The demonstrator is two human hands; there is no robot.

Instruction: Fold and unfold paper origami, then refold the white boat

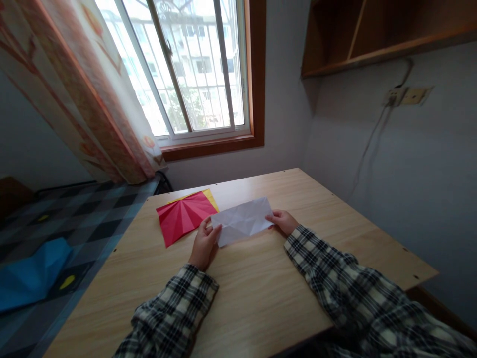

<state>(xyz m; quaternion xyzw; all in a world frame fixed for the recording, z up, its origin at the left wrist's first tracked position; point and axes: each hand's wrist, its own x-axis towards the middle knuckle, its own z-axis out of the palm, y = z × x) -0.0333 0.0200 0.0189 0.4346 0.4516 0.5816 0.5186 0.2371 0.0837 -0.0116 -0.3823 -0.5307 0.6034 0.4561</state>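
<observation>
A white sheet of paper (244,219), oblong and marked with crease lines, is held up between my two hands just over the table. My left hand (204,242) pinches its left end, the thumb lying on the near face. At the right end, my right hand (283,221) grips the edge between thumb and fingers. Some fingers of both hands are hidden behind the paper. Close beyond my left hand lies a red sheet of paper (184,216) with fanned creases, partly covering a yellow sheet (212,199).
The wooden table (261,288) stands below a barred window (197,74). To the left, a creased blue paper (35,273) rests on a checked bed cover (93,219). A curtain (112,99) hangs at left; a wall shelf (387,49) and socket (397,96) are at right.
</observation>
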